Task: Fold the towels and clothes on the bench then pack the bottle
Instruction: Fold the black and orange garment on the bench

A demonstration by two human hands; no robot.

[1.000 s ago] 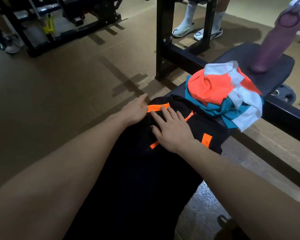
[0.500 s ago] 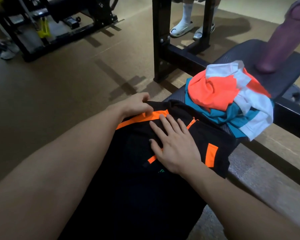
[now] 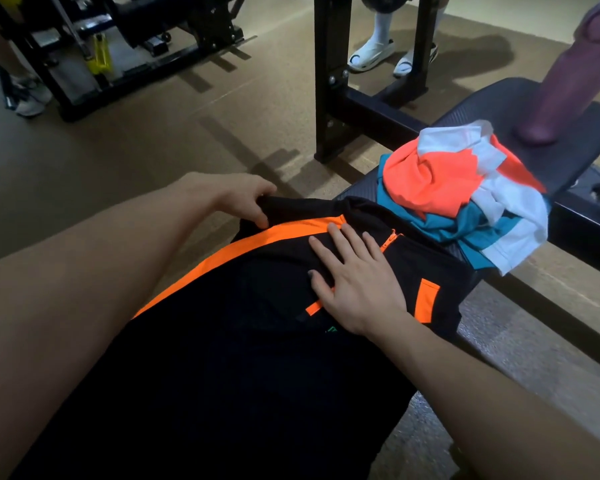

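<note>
Both hands are laid on the black jacket point(image 3: 257, 341) along the bench point(image 3: 541, 109): its far-left edge is pinched by the left hand point(image 3: 232, 195), its middle pinned by the flat right hand point(image 3: 357, 285).

black rack frame point(image 3: 329, 74), white sandals point(image 3: 371, 53), grey sneaker point(image 3: 32, 100)

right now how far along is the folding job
Nothing looks finished. In hand: the left hand grips the edge of the black jacket while the right hand lies flat on it. Left: the crumpled orange, teal and white clothes, and the purple bottle standing unpacked on the bench.
</note>
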